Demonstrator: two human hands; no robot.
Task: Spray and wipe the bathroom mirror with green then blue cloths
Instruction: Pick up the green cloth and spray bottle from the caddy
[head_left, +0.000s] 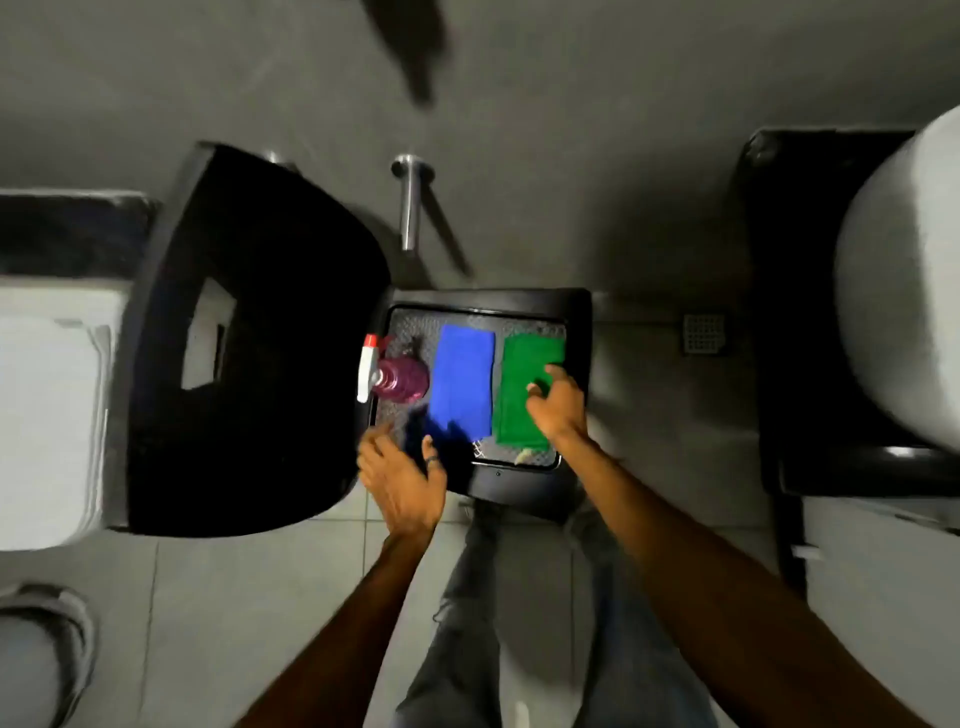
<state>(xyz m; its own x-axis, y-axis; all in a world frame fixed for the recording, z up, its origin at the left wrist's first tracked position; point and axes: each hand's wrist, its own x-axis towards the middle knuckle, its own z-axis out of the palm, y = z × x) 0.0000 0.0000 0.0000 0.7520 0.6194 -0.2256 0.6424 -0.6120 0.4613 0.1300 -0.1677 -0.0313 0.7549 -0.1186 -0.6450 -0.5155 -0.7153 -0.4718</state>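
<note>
A white toilet (47, 415) is at the far left, with its black lid (249, 338) up. Next to it is a black stool (576, 322) with a gray mat on top. 3 things sit on the mat. At the left stands a pink spray bottle (402, 379) with a white and red top. The left hand (402, 483) is at the near left corner of the stool, just below the bottle. Its fingers (376, 439) are spread and hold nothing. The blue cloth (464, 382) lies flat in the middle, just right of the bottle and apart from both hands. The green cloth (522, 395) lies flat beside it. The right hand (558, 405) is on the green cloth. Its fingers (540, 389) are a bit bent and spread, with the tips touching the cloth's right side. At the far right is a white sink (904, 322) on a black counter (810, 467).
</note>
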